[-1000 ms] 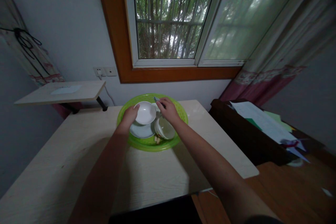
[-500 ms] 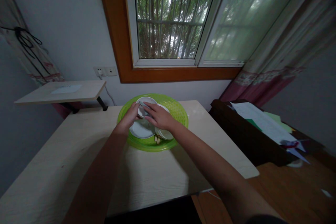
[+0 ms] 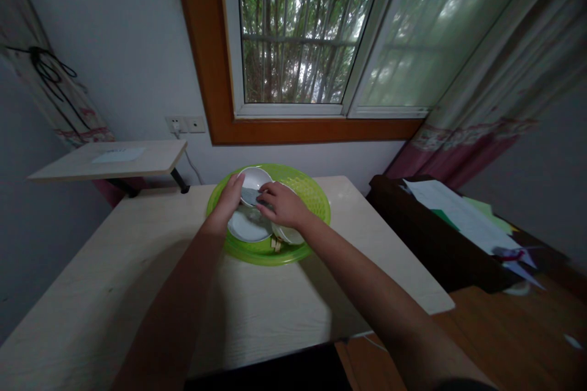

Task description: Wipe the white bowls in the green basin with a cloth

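My left hand point(image 3: 230, 197) grips the left rim of a small white bowl point(image 3: 255, 176), tilted so that its inside faces me. My right hand point(image 3: 283, 203) has its fingers bent around a grey cloth point(image 3: 250, 196) that lies against the bowl's inside. Below the bowl, a white plate point(image 3: 247, 230) rests in a round green plastic basket point(image 3: 316, 195). Other white dishware point(image 3: 290, 236) lies under my right hand and is partly hidden by it. Light wooden ends point(image 3: 276, 245), perhaps of chopsticks, show near the basket's front.
The basket stands at the far side of a pale wooden table point(image 3: 275, 299), close to the wall below the window. A raised shelf point(image 3: 114, 159) with a paper on it is at the left. Right of the table, papers point(image 3: 454, 208) lie on a dark brown piece of furniture point(image 3: 413, 238).
My right hand has drawn back slightly to the right with its fingers more curled. More of the bowl's inside and the grey cloth now shows. My left hand keeps its hold.
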Tool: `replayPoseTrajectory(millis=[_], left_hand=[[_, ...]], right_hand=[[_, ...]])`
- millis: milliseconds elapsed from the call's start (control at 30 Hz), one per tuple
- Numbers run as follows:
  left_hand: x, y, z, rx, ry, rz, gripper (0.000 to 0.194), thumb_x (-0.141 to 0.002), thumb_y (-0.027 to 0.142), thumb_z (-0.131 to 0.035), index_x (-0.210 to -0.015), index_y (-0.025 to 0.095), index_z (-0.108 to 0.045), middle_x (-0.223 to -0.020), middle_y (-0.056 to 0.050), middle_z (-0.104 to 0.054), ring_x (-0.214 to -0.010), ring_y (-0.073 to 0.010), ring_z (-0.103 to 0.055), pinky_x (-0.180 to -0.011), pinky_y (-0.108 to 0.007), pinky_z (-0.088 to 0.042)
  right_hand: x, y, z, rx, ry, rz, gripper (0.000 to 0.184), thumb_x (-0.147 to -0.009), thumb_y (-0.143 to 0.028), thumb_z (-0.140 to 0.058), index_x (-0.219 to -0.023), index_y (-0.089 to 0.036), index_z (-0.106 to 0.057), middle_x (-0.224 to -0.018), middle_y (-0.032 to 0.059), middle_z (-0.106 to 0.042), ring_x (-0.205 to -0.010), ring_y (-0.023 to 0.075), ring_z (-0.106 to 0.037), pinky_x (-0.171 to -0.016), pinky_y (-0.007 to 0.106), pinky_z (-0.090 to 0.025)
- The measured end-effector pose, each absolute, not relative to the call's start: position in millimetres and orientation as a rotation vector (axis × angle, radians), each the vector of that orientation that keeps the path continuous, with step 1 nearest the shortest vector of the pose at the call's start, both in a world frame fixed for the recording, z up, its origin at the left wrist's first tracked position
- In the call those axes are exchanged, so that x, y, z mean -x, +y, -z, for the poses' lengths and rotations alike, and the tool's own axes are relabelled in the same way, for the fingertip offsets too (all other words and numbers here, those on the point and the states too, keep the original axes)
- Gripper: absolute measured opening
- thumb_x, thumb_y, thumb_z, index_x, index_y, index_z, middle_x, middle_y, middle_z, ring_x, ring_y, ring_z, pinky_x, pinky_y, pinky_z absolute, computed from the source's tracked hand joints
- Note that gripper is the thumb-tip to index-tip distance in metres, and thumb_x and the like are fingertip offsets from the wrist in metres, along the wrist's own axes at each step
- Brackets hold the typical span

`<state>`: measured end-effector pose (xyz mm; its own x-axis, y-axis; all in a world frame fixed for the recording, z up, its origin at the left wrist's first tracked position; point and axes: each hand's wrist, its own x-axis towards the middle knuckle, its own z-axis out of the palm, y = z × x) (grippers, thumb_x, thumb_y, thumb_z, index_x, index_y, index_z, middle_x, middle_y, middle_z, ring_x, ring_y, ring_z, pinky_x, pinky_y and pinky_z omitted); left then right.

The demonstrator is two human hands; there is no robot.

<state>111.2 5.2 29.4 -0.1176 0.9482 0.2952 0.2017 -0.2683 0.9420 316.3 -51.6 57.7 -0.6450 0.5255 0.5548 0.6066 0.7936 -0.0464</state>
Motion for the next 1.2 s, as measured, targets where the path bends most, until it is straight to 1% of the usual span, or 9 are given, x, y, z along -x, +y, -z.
replayPoseTrajectory(millis=[300,500,633,700,767,900,1000,1133,1200], left_hand=[[-117,-4,-43,-1.645,1.276,-1.457,0.035,-0.095,0.050,-0.046,-0.102,0.023,-0.066,-0.106,-0.007,-0.071,-0.102,-0.0235,-0.064,-0.100,-0.036,-0.048],[-119,-6,-43,-1.616,1.211,-1.446,0.036,-0.094,0.049,-0.048,-0.108,0.021,-0.067,-0.118,-0.008,-0.072,-0.112,-0.0243,-0.065,-0.106,-0.037,-0.047],[-120,-6,-42,-1.621,1.192,-1.397,0.037,-0.094,0.048,-0.047,-0.109,0.021,-0.067,-0.121,-0.008,-0.071,-0.115,-0.0237,-0.064,-0.108,-0.036,-0.046],[-121,-6,-42,-1.629,1.196,-1.383,0.037,-0.093,0.049,-0.048,-0.109,0.022,-0.067,-0.120,-0.008,-0.072,-0.115,-0.0234,-0.064,-0.107,-0.036,-0.047],[-121,-7,-43,-1.607,1.202,-1.397,0.037,-0.093,0.050,-0.048,-0.109,0.022,-0.067,-0.119,-0.008,-0.072,-0.112,-0.0234,-0.065,-0.105,-0.036,-0.049],[-119,-6,-44,-1.571,1.234,-1.462,0.035,-0.094,0.050,-0.046,-0.104,0.023,-0.065,-0.110,-0.008,-0.071,-0.104,-0.0238,-0.066,-0.098,-0.036,-0.051],[-117,-5,-44,-1.568,1.264,-1.490,0.034,-0.095,0.052,-0.045,-0.100,0.023,-0.064,-0.104,-0.007,-0.070,-0.100,-0.0239,-0.065,-0.094,-0.035,-0.052],[-115,-5,-43,-1.569,1.291,-1.503,0.033,-0.094,0.052,-0.046,-0.100,0.024,-0.063,-0.103,-0.006,-0.069,-0.099,-0.0232,-0.064,-0.092,-0.034,-0.051],[-116,-6,-44,-1.580,1.292,-1.495,0.033,-0.094,0.052,-0.045,-0.099,0.024,-0.062,-0.103,-0.006,-0.068,-0.097,-0.0227,-0.063,-0.092,-0.033,-0.051]], right_hand=[[-316,-51,-52,0.761,-2.558,0.224,0.041,-0.105,-0.046,-0.050,-0.125,-0.019,-0.074,-0.136,0.0105,-0.068,-0.124,0.0283,-0.058,-0.110,0.048,-0.045],[-315,-51,-47,0.839,-2.596,0.308,0.054,-0.105,-0.054,-0.045,-0.144,-0.019,-0.061,-0.153,0.0083,-0.055,-0.148,0.0319,-0.039,-0.125,0.056,-0.025],[-313,-52,-47,0.871,-2.581,0.378,0.061,-0.103,-0.058,-0.047,-0.147,-0.017,-0.057,-0.158,0.0104,-0.049,-0.153,0.0349,-0.029,-0.127,0.057,-0.021],[-312,-53,-49,0.925,-2.542,0.418,0.063,-0.102,-0.060,-0.048,-0.145,-0.015,-0.060,-0.158,0.0116,-0.049,-0.152,0.0375,-0.028,-0.126,0.057,-0.021],[-311,-55,-52,0.997,-2.503,0.453,0.065,-0.100,-0.063,-0.048,-0.140,-0.014,-0.063,-0.155,0.0127,-0.051,-0.148,0.0395,-0.032,-0.125,0.058,-0.023],[-310,-59,-60,1.097,-2.459,0.473,0.063,-0.098,-0.065,-0.050,-0.127,-0.014,-0.071,-0.143,0.0155,-0.059,-0.132,0.0370,-0.046,-0.118,0.054,-0.035],[-310,-60,-65,1.099,-2.439,0.469,0.058,-0.101,-0.062,-0.046,-0.118,-0.014,-0.074,-0.130,0.0162,-0.065,-0.123,0.0344,-0.050,-0.108,0.051,-0.041],[-311,-58,-64,1.016,-2.488,0.418,0.051,-0.105,-0.053,-0.045,-0.105,-0.014,-0.077,-0.109,0.0149,-0.072,-0.112,0.0302,-0.056,-0.099,0.047,-0.045],[-311,-57,-61,0.924,-2.539,0.361,0.046,-0.106,-0.048,-0.046,-0.106,-0.013,-0.077,-0.108,0.0144,-0.074,-0.110,0.0280,-0.058,-0.099,0.044,-0.046]])
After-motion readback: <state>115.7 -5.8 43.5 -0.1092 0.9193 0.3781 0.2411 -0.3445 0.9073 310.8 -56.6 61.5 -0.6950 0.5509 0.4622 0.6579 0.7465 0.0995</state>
